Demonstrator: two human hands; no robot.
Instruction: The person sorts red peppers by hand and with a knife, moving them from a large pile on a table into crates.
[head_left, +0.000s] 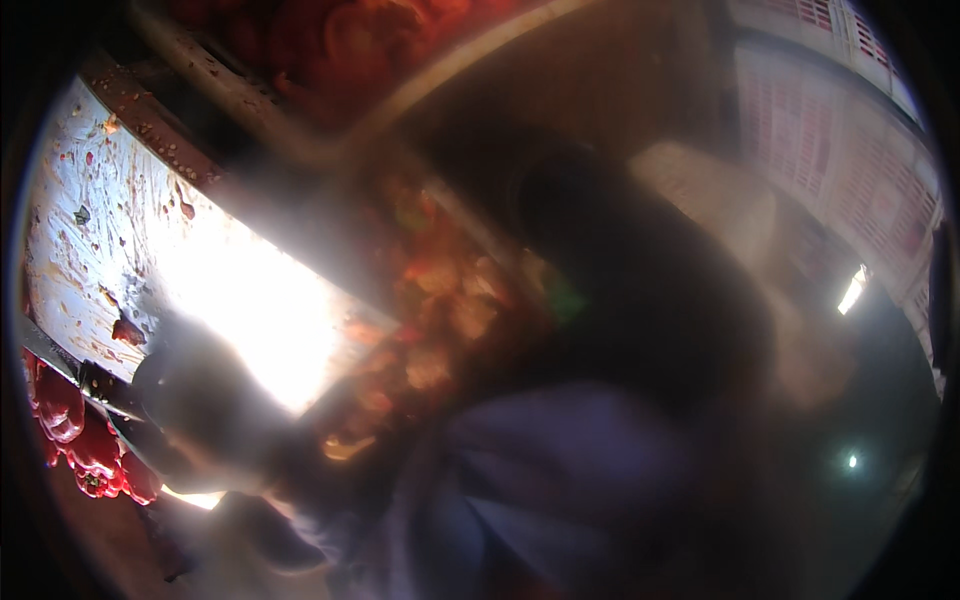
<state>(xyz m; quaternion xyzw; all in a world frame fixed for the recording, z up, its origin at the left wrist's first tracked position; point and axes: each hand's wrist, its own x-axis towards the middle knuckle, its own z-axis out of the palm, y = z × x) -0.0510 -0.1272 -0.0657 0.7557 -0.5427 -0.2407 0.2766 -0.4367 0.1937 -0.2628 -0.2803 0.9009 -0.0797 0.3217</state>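
Haze and glare blur much of the view. At the lower left, a dark rounded shape seems to be my gloved left hand, over the edge of a wet metal worktop. Its fingers and anything in them cannot be made out. Red bell peppers lie just beyond it at the far left. Right of centre, a large dark blurred form may be my right arm or hand; its fingers do not show. Between the two lies a heap of pepper scraps, orange, red and some green.
A pale-rimmed crate holds red peppers at the top. White slatted plastic crates stand at the upper right. Seeds and a dark red scrap dot the worktop. Blue-purple cloth fills the lower middle.
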